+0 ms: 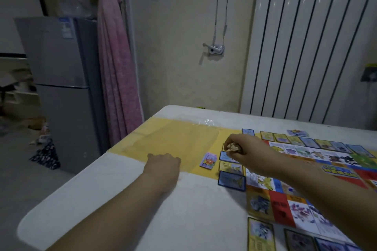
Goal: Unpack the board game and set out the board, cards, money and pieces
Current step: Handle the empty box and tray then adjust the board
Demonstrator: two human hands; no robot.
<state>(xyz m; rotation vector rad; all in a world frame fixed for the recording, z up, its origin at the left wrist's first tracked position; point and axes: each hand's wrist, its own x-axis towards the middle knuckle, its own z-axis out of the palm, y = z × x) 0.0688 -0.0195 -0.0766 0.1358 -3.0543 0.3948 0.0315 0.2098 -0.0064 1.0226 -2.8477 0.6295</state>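
White bench [122,199] carries the board [326,161] at right, cards [231,180] edging it, where the right hand [246,152] clamps a small tan piece [233,146] above its far-left corner and the left hand [163,164] rests curled, empty, on the yellow strip [183,138]

White table [122,199] bears board [279,206], cards [231,180], yellow strip [179,138].

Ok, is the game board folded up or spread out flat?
Spread out flat. The board lies open on the table, printed squares face up, with cards lined along its edges.
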